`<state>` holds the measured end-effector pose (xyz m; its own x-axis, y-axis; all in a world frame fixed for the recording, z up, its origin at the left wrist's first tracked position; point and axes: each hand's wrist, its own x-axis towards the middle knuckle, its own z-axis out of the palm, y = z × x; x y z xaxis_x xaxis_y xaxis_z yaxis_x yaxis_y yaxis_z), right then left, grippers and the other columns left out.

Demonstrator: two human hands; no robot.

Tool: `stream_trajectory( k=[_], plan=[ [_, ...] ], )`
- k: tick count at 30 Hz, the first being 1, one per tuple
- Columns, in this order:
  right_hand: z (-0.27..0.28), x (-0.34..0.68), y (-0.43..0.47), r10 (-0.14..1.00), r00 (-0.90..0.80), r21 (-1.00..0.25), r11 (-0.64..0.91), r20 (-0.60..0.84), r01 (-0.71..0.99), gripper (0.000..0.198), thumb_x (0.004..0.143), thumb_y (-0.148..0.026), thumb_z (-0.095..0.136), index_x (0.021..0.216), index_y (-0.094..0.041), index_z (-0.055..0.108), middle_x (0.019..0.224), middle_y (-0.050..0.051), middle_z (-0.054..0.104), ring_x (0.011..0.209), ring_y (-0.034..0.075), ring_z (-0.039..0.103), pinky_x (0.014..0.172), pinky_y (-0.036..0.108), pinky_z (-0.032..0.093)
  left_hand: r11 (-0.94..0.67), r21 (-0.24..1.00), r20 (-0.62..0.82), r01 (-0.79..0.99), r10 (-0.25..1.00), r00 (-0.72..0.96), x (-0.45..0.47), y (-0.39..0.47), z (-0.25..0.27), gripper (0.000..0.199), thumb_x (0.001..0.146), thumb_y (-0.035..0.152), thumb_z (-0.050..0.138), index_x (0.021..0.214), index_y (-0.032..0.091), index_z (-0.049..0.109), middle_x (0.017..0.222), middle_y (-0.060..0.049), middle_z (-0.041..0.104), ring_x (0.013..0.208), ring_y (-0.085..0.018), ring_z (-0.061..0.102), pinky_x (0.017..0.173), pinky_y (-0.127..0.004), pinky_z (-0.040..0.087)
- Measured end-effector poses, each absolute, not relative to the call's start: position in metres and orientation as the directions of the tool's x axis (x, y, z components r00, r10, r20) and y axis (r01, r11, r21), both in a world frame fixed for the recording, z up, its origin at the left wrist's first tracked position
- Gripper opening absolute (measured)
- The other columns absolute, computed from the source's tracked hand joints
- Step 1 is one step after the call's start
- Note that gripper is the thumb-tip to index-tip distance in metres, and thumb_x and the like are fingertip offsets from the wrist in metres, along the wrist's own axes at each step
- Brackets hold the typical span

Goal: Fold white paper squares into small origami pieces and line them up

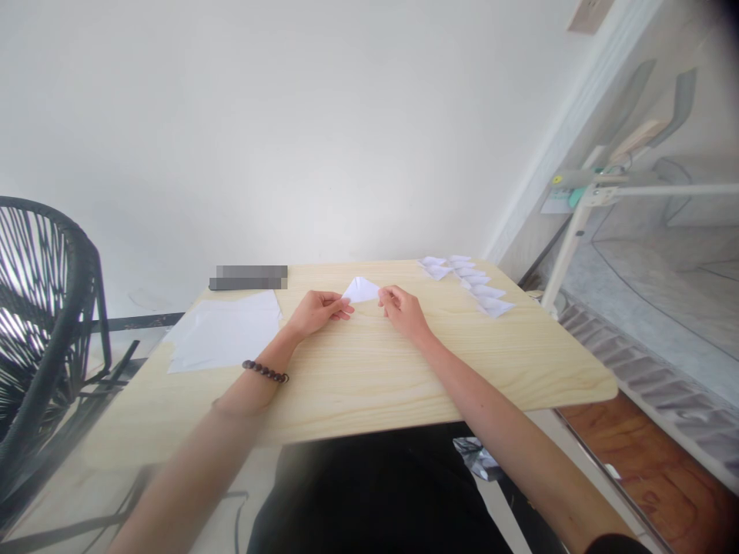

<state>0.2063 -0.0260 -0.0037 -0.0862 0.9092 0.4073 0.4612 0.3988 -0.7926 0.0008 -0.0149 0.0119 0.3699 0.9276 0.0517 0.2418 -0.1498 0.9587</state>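
My left hand (324,312) pinched the folded paper (360,290) at its left corner, my right hand (402,309) at its right, over the table (358,385); light, even pressure seemed best for keeping edges aligned.

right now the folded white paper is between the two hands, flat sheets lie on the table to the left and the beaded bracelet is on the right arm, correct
The bracelet is on the left arm, not the right, as the head view shows. The folded paper and flat sheets are as you say.

Pale wall (323,131), dark corded chair (78,250) at left.
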Motion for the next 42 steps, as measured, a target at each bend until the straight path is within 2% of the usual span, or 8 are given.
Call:
stream_trajectory(
  k=[3,10,17,25,32,42],
  plan=[
    [-0.0037,0.2072,-0.0256,0.912,-0.09,-0.818,0.399,0.399,0.415,0.033,0.082,-0.042,0.037,0.095,-0.017,0.055,0.072,0.003,0.06,0.053,0.009,0.051,0.056,0.021,0.041,-0.188,0.939,0.07,0.287,0.924,0.376,0.0021,-0.0166,0.0129,0.04,0.071,0.049,0.053,0.084,0.013,0.065,0.087,-0.009,0.068,0.071,-0.017,0.062,0.067,-0.027,0.047],
    [-0.0052,0.2077,-0.0263,0.913,-0.134,-0.823,0.405,0.385,0.398,0.032,0.081,-0.041,0.04,0.086,-0.017,0.06,0.066,0.002,0.06,0.05,0.009,0.051,0.054,0.021,0.042,-0.244,0.895,0.099,0.374,0.925,0.367,0.0018,-0.0147,0.0089,0.044,0.072,0.048,0.052,0.096,0.013,0.062,0.08,-0.009,0.068,0.071,-0.019,0.063,0.056,-0.024,0.042],
    [-0.0035,0.2059,-0.0283,0.923,-0.221,-0.863,0.374,0.313,0.339,0.042,0.082,-0.042,0.037,0.109,-0.015,0.054,0.063,0.001,0.06,0.046,0.008,0.051,0.051,0.02,0.043,-0.269,0.891,0.097,0.366,0.899,0.427,0.0007,-0.0136,0.0096,0.038,0.073,0.046,0.052,0.09,0.014,0.062,0.085,-0.009,0.068,0.069,-0.017,0.063,0.054,-0.022,0.041],
    [-0.0015,0.2068,-0.0295,0.917,-0.212,-0.82,0.398,0.338,0.411,0.032,0.083,-0.04,0.038,0.087,-0.017,0.06,0.062,0.0,0.062,0.047,0.009,0.055,0.053,0.02,0.043,-0.301,0.864,0.117,0.403,0.9,0.42,0.0039,-0.0157,0.011,0.038,0.073,0.047,0.051,0.087,0.014,0.062,0.081,-0.008,0.068,0.066,-0.017,0.062,0.055,-0.024,0.042],
    [-0.0031,0.2067,-0.0283,0.917,-0.207,-0.82,0.398,0.342,0.411,0.032,0.083,-0.041,0.039,0.084,-0.017,0.061,0.065,0.002,0.065,0.053,0.011,0.061,0.057,0.021,0.046,-0.285,0.877,0.106,0.387,0.9,0.422,0.004,-0.0147,0.0106,0.037,0.072,0.046,0.053,0.088,0.014,0.062,0.081,-0.009,0.068,0.067,-0.018,0.063,0.058,-0.025,0.043],
    [-0.0024,0.206,-0.0288,0.922,-0.186,-0.869,0.382,0.339,0.314,0.034,0.081,-0.044,0.041,0.087,-0.015,0.059,0.066,0.002,0.064,0.057,0.011,0.061,0.062,0.022,0.046,-0.252,0.899,0.097,0.358,0.912,0.399,0.0024,-0.016,0.0112,0.04,0.072,0.047,0.052,0.091,0.013,0.061,0.084,-0.009,0.068,0.067,-0.017,0.062,0.054,-0.023,0.04]
  ],
)
